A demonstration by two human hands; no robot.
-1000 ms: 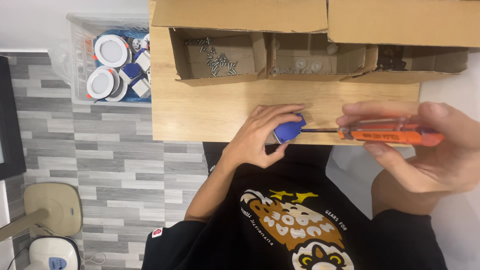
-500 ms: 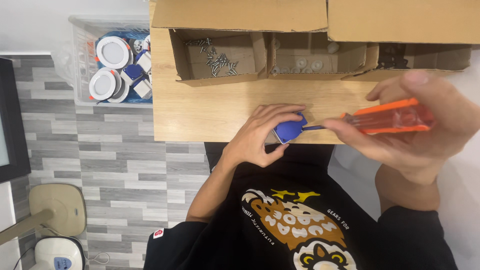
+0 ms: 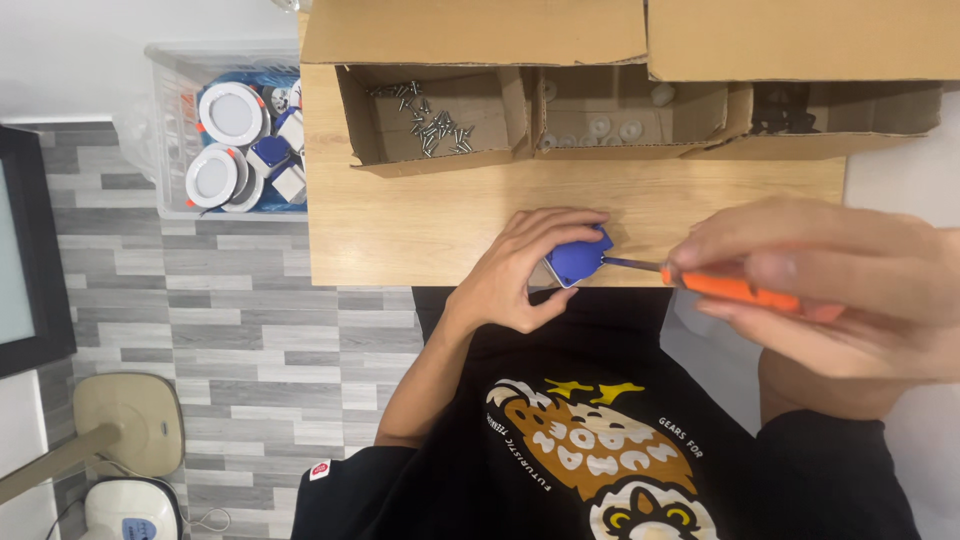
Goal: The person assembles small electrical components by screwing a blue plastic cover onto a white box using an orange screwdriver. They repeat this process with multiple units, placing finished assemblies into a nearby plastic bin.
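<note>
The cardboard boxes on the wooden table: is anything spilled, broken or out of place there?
Nothing stands out. The screws lie loose but inside their cardboard box. The left hand holds a small blue part while the right hand works an orange-handled screwdriver.

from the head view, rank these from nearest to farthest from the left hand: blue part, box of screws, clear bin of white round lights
1. blue part: held in the left hand at the table's near edge.
2. box of screws: on the table, beyond the hand.
3. clear bin of white round lights: off the table's left end.
</note>
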